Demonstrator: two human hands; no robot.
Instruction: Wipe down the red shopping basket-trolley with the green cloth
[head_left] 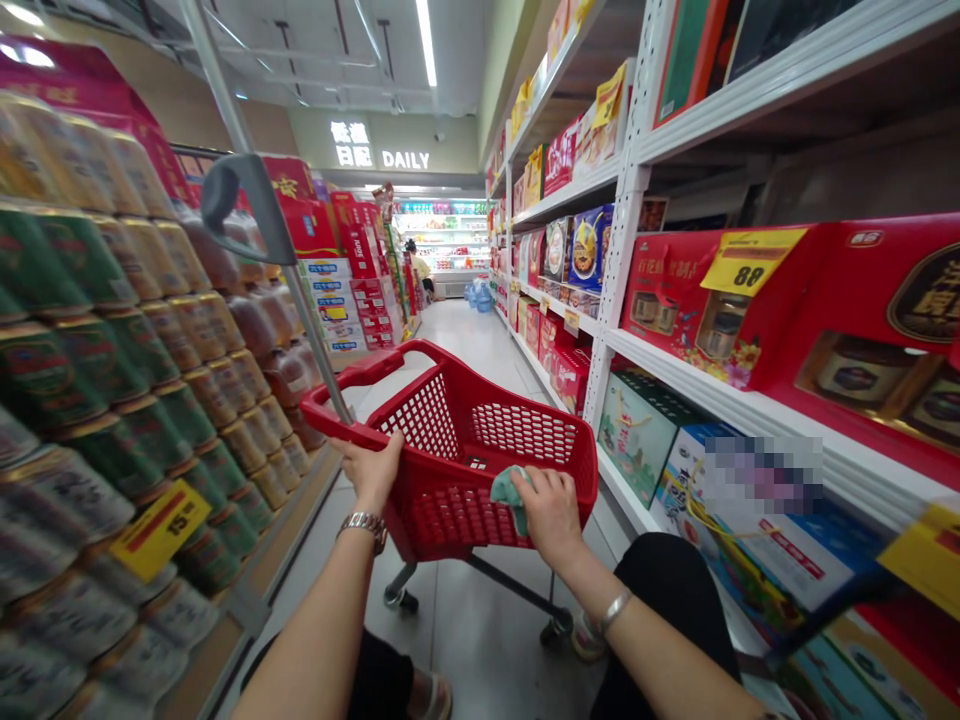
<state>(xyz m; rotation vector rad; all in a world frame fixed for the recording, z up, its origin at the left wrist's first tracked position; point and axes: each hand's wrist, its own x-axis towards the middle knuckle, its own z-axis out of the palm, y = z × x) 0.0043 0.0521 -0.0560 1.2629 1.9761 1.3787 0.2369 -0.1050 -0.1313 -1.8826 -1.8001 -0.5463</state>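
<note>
Two casters (556,630), lower centre, could roll under uneven pressure: left grip (373,470) clasps the red cart (406,515), right grip (551,510) pinches the cloth (510,488).

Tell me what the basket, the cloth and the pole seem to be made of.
Basket: likely moulded plastic, semi-gloss red, judging by its even lattice of holes and rounded rim.
Cloth: soft fabric, matt green, bunched under the right hand; fibre unclear.
Pole: probably metal, smooth and silvery, given its sheen.
</note>
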